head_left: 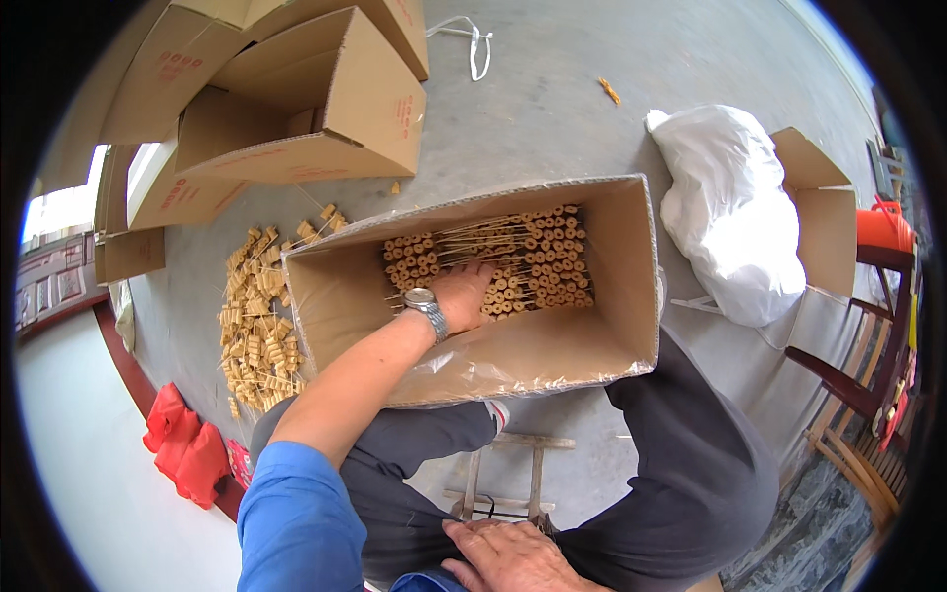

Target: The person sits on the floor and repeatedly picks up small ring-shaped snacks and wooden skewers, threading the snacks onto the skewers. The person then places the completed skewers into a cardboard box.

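In front of me an open cardboard box (636, 266), lined with clear plastic, holds neat rows of thin wooden sticks threaded with tan, hollow, ring-shaped pieces (557, 257). My left hand (462, 293), wearing a metal watch on its wrist, reaches inside and lies palm down on these skewers. Its fingers look stretched, though their tips are partly hidden; I see nothing gripped. At the lower edge my right hand (518, 555) rests on my lap, fingers extended, holding nothing. Left of the box a loose heap of similar tan skewers (258, 326) lies on the floor.
Several cardboard boxes (375, 109) stand at the far left. A full white sack (735, 217) sits to the right, near a red bucket (885, 230) and dark wooden furniture (838, 385). Red cloth (185, 444) lies at the left. A small wooden stool (536, 469) shows between my legs.
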A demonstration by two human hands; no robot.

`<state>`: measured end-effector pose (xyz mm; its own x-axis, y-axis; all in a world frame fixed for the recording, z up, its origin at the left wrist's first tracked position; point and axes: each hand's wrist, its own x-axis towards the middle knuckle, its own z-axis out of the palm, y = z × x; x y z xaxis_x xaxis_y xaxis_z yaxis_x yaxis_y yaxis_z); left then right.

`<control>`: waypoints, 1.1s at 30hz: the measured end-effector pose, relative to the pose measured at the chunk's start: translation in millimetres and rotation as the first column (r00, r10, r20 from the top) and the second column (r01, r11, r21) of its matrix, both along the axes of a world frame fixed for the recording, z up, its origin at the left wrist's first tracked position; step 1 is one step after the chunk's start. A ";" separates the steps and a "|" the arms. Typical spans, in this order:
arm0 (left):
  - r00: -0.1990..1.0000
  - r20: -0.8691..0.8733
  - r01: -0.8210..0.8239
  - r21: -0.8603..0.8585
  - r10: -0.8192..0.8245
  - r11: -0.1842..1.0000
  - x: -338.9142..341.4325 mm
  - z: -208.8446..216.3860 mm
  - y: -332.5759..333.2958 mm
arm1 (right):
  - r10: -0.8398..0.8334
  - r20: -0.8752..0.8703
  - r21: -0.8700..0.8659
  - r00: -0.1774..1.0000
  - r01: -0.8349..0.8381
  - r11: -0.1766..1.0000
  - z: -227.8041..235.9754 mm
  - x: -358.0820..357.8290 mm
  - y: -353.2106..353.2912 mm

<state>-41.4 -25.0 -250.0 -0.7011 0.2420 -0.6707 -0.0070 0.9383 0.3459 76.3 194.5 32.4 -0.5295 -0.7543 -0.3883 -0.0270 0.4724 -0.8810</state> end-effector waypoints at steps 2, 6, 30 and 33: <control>1.000 -0.023 0.012 0.001 -0.012 1.000 0.2 6.3 2.6 | -0.003 -0.035 0.021 0.999 0.004 1.000 -1.2 4.8 -2.1; 0.999 0.030 -0.031 -0.010 0.031 0.999 2.5 9.9 2.8 | 0.059 -0.199 0.061 0.978 -0.048 0.997 -0.9 7.6 -11.5; 0.146 0.260 -0.968 0.234 0.955 0.084 232.1 29.1 -230.5 | 0.612 -0.201 0.638 0.765 -0.372 0.674 -100.6 58.2 -26.7; 0.313 0.091 -0.932 0.219 0.945 0.288 204.9 -41.4 -206.9 | 0.599 -0.170 0.655 0.783 -0.364 0.662 -111.5 55.8 -22.7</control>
